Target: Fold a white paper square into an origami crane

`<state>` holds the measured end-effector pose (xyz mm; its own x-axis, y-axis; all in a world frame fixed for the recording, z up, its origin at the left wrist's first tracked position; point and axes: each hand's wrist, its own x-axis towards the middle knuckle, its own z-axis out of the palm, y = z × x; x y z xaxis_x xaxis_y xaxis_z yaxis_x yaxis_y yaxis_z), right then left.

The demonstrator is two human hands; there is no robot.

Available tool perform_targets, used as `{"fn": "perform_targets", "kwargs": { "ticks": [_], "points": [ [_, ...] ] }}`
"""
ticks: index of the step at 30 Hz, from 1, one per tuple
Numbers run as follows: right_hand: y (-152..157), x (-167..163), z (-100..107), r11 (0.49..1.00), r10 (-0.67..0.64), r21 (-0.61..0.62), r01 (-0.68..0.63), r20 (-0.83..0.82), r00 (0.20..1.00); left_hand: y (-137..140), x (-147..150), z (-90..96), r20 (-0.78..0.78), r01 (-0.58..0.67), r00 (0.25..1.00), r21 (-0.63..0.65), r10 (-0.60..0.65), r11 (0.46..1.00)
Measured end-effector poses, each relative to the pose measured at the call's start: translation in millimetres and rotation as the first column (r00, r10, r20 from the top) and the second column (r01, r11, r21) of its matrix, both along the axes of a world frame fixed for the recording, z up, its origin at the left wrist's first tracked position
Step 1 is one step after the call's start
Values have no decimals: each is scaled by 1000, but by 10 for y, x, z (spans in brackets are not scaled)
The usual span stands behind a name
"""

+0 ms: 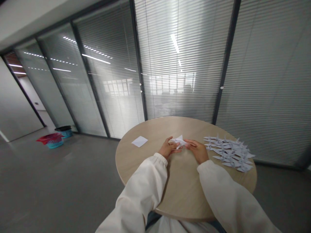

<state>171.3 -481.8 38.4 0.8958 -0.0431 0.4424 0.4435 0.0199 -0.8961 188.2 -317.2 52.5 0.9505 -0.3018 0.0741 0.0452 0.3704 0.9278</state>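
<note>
Between my two hands is a white folded paper crane (180, 139), held above the middle of the round table. My left hand (168, 147) grips its left side, thumb and fingers closed on the paper. From the right, my right hand (198, 150) pinches the crane's other side between thumb and fingers. Part of the paper is hidden behind the fingers. Several finished paper cranes (230, 152) stand in close rows on the right of the table. To the left lies a flat stack of white square paper (139, 141); how many sheets it has I cannot tell.
The round wooden table (184, 187) stands in front of me, near a glass partition with blinds (179, 97). On the floor at the left are a blue bin with a red liner (51, 140) and another bin with a black liner (64, 130).
</note>
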Motion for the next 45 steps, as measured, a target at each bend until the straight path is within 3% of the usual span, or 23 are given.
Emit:
{"fn": "perform_targets", "kwargs": {
  "ticks": [4, 8, 15, 22, 26, 30, 32, 38, 45],
  "points": [
    [18, -40, 42, 996, -31, -79, 33, 15, 999, 29, 49, -35, 99, -76, 993, 69, 69, 995],
    [-28, -5, 9, 984, -155, -90, 155, 9, 988, 40, 86, -61, 222, -46, 975, 184, 4, 982],
    [-86, 86, -65, 997, -74, -44, 70, -84, 994, 59, 86, -84, 401, 51, 896, 330, -189, 943],
    [-100, 96, -69, 998, -20, 54, 29, -155, 988, 59, 53, -47, 433, 67, 867, 384, -245, 921],
    [-115, 111, -85, 992, -35, 114, 54, -164, 986, 61, 68, -28, 423, 20, 893, 306, -155, 952],
    [-122, 117, -98, 982, -30, 177, 57, -149, 988, 95, 94, 15, 417, -208, 905, 252, 89, 945],
    [-122, 117, -101, 980, -31, 191, 59, -143, 989, 108, 99, 39, 407, -271, 901, 255, 151, 928],
    [-116, 112, -89, 975, -54, 208, 79, -125, 991, 109, 105, 48, 341, -313, 910, 200, 234, 928],
    [-109, 125, -100, 974, -32, 220, 59, -125, 992, 112, 128, 12, 356, -308, 908, 204, 223, 929]
  ]
}}
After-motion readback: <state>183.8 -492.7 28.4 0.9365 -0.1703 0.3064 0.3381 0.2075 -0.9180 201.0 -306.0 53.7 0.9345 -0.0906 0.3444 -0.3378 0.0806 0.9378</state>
